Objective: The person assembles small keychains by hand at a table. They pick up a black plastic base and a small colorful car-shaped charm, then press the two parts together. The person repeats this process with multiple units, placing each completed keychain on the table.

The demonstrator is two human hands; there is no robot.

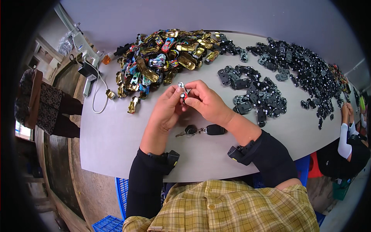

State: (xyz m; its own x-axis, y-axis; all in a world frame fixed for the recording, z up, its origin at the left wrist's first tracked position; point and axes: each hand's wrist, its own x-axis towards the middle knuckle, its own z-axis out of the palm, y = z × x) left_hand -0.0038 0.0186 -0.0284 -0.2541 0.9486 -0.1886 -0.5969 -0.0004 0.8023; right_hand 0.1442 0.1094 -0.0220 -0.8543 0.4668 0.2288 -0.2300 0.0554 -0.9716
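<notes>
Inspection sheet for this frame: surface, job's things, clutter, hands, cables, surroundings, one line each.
Surface: grey table, mostly bare near the person.
Job's things: small toy car held between both hands; pile of coloured car bodies; black chassis parts, more far right.
Clutter: keys with fob below the hands.
Hands: left hand and right hand both grip the car.
Cables: white cable from a white tool.
Surroundings: blue crates; co-worker's hands at right.

Grey table (116, 143) — toy car bodies (166, 54), black chassis (270, 77), keys (203, 130).
</notes>
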